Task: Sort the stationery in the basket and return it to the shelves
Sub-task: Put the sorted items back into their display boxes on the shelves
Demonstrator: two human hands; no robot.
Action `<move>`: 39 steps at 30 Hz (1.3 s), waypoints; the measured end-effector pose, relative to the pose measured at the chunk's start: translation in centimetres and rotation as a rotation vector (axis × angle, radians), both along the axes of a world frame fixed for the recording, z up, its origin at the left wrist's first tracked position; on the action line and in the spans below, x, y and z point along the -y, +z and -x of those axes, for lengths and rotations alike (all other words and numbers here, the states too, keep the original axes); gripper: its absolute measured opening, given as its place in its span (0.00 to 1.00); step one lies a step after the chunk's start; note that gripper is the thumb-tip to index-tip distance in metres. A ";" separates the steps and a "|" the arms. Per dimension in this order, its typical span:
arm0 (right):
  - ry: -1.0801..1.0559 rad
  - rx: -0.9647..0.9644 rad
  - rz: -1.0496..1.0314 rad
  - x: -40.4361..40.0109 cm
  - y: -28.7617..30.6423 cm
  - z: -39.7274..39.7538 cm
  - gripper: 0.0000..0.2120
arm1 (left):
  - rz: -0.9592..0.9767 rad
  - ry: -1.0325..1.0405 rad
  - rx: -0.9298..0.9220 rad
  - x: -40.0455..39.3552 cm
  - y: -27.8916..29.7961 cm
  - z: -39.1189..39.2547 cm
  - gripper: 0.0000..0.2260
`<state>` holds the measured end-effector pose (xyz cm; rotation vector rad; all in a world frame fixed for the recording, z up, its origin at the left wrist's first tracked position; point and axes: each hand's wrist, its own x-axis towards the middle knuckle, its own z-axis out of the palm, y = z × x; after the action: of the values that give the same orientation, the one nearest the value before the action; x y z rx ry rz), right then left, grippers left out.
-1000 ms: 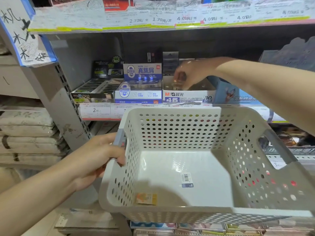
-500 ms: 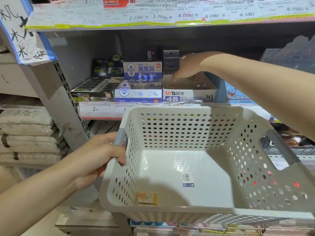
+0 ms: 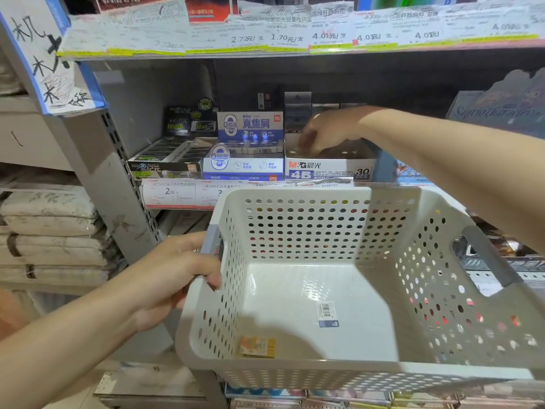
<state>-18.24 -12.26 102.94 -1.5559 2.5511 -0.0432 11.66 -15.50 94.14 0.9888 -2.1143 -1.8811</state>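
My left hand [image 3: 174, 278] grips the grey left handle of a white perforated basket [image 3: 309, 193], held in front of the shelves. One small orange-and-yellow packet [image 3: 257, 346] lies in the basket's near left corner; a barcode sticker [image 3: 326, 312] is on its floor. My right hand [image 3: 327, 131] reaches over the basket to the white M&G 4B eraser box [image 3: 327, 170] on the shelf. Its fingers point down into the open box. The hand is blurred, so I cannot tell whether it holds anything.
Left of the eraser box stand a blue-and-white eraser box [image 3: 244, 166] and a black one [image 3: 165, 166]. Price labels line the shelf edges. A grey slotted upright [image 3: 118, 178] bounds the shelf on the left, with stacked wrapped packs [image 3: 50, 231] beyond it.
My right hand, which held a small item above the eraser box, went deeper into the box and now sits lower near its front. The basket and my left hand stayed put.
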 end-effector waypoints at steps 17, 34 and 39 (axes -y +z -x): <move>0.052 -0.055 0.201 0.6 -1.3 0.8 0.12 | -0.004 0.016 -0.002 0.3 0.1 -0.4 0.22; 0.078 -0.062 0.213 1.2 -2.2 0.5 0.14 | 0.007 0.017 -0.009 0.5 -0.2 0.0 0.21; 0.067 -0.186 0.164 0.1 -1.4 -0.2 0.15 | -0.006 0.047 -0.012 0.3 0.1 0.2 0.23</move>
<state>-18.05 -12.41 101.49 -1.7823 2.6933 -0.1074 11.51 -15.80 94.19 1.0165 -2.0614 -1.8681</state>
